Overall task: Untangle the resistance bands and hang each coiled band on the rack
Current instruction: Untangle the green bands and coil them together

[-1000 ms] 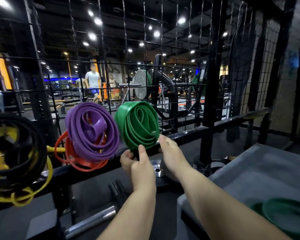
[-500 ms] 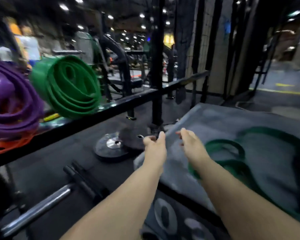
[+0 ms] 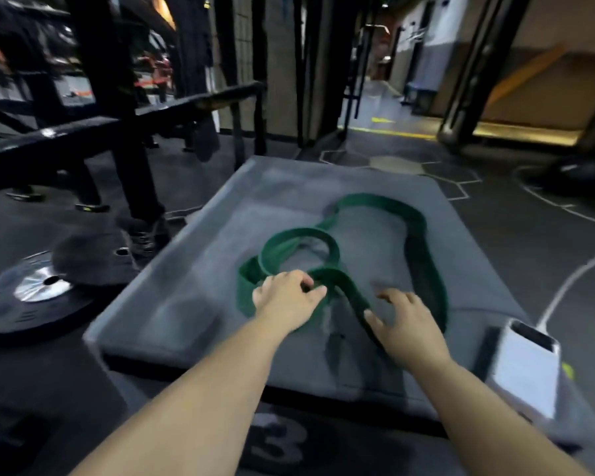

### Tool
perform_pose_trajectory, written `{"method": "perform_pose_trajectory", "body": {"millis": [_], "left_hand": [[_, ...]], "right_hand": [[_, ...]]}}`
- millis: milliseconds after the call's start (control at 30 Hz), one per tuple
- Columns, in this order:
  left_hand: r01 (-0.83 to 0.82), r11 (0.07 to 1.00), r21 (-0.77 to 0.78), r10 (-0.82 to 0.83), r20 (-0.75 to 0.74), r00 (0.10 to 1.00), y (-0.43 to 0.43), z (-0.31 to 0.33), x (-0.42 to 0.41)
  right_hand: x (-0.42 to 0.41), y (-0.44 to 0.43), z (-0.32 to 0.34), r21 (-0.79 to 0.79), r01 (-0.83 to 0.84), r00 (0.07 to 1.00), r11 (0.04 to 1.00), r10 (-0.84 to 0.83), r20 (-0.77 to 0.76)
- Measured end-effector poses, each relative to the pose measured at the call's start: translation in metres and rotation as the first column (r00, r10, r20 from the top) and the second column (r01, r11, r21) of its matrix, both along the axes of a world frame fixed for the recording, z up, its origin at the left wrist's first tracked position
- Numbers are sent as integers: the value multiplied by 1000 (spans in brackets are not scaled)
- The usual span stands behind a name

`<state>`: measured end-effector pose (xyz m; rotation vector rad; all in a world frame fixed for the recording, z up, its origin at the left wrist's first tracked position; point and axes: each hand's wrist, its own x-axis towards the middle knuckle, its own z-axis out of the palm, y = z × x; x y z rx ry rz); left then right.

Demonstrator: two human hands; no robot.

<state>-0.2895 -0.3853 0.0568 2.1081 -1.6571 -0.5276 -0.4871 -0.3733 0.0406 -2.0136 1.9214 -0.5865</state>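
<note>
A dark green resistance band lies in loose twisted loops on a grey cloth spread over a box. My left hand is on the near loops, fingers curling onto the band where two loops cross. My right hand hovers with fingers spread just right of the band's near strand, its thumb close to the strand. The black rack stands to the left; the hung coils are out of view.
Black weight plates lie on the floor at left beside the rack's post. A white power bank with a white cable sits on the cloth's near right corner. The box front shows a number 3. Dark floor stretches beyond.
My view swung right from the rack with the hung purple, orange and green coils to the cloth. Both hands moved from the hung green coil down onto the loose dark green band.
</note>
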Motion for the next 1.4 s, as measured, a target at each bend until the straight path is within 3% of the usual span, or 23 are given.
{"method": "perform_pose_trajectory", "body": {"millis": [100, 233, 333, 467, 633, 733, 833, 1000, 1267, 1400], "left_hand": [[117, 986, 120, -131, 114, 985, -10, -3, -13], [178, 971, 160, -218, 280, 935, -14, -10, -11], [175, 975, 138, -207, 275, 939, -13, -12, -4], [120, 993, -10, -115, 216, 970, -9, -6, -4], [106, 979, -172, -58, 264, 963, -8, 5, -10], [165, 978, -129, -131, 238, 962, -11, 6, -10], [254, 964, -72, -229, 251, 940, -11, -1, -13], [312, 948, -66, -280, 294, 914, -13, -2, -14], [394, 816, -423, -356, 170, 919, -26, -18, -2], [260, 855, -448, -331, -86, 940, -21, -3, -10]], "right_hand": [[-6, -1, -5, 56, -36, 998, 998, 39, -41], [-3, -12, -3, 155, -74, 981, 985, 100, -167], [3, -17, 0, 262, -56, 960, 963, 125, -252], [5, -19, 4, 337, -57, 933, 940, 170, -317], [0, -17, 21, 475, -140, 967, 869, 224, -124], [-7, -7, 38, 440, -252, 963, 862, 177, 205], [-16, 7, 52, 370, -367, 806, 854, 93, 584], [-25, 27, 68, 210, -506, 517, 836, 99, 850], [-43, 33, 91, -149, -616, 67, 774, 240, 969], [-52, 32, 96, -249, -575, -139, 779, 207, 968]]}}
